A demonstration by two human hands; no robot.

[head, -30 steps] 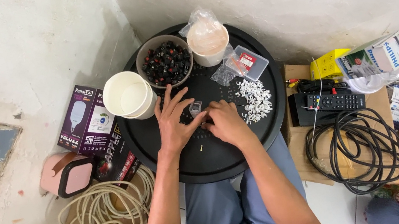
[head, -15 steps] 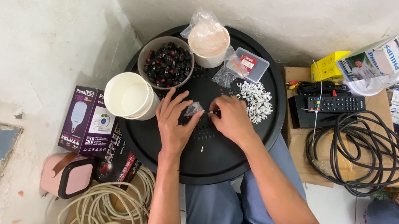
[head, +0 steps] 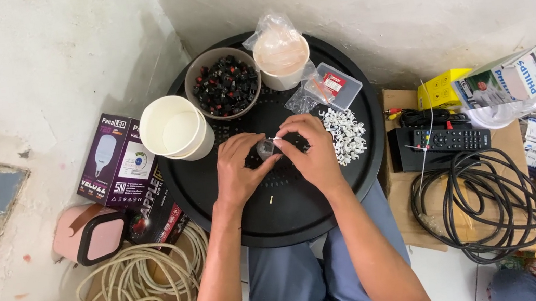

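Over the middle of a round black tray (head: 290, 216), my left hand (head: 238, 173) and my right hand (head: 313, 155) meet on a small clear plastic part (head: 265, 148). The left hand's thumb and fingers pinch it. The right hand's fingertips hold a tiny white piece against its top. A heap of small white clips (head: 344, 135) lies just right of my right hand. A brown bowl of black and red parts (head: 223, 82) stands behind my hands.
An empty white paper cup (head: 174, 128) and a bag-covered cup (head: 280, 56) stand on the tray, with a small clear box (head: 334, 84). Left: bulb boxes (head: 113, 157), a pink container (head: 89, 234), coiled beige cable (head: 141, 288). Right: a remote (head: 446, 143), black cable coil (head: 478, 202), cartons.
My hands have drawn closer together over the tray's middle; the right hand's fingers have come up from the tray surface to the clear part held by the left hand.
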